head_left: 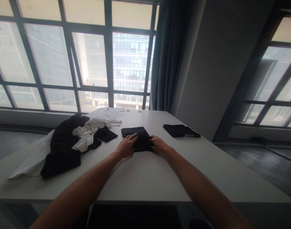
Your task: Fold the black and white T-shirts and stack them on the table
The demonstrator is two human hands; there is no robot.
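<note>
A black garment, folded into a compact bundle, lies on the white table straight ahead of me. My left hand grips its left side, fingers over the top of the fabric. On the opposite edge my right hand has its fingers curled against the cloth, fingertips partly hidden by it. The garment's far part shows as a flat folded layer behind my left fingers. To the right lies another folded black garment with white lettering on its near edge.
A loose heap of black clothes and a white garment covers the table's left side, with white fabric hanging toward its left edge. Paper sheets lie at the far end. Beyond stand windows, a blue curtain and a grey pillar.
</note>
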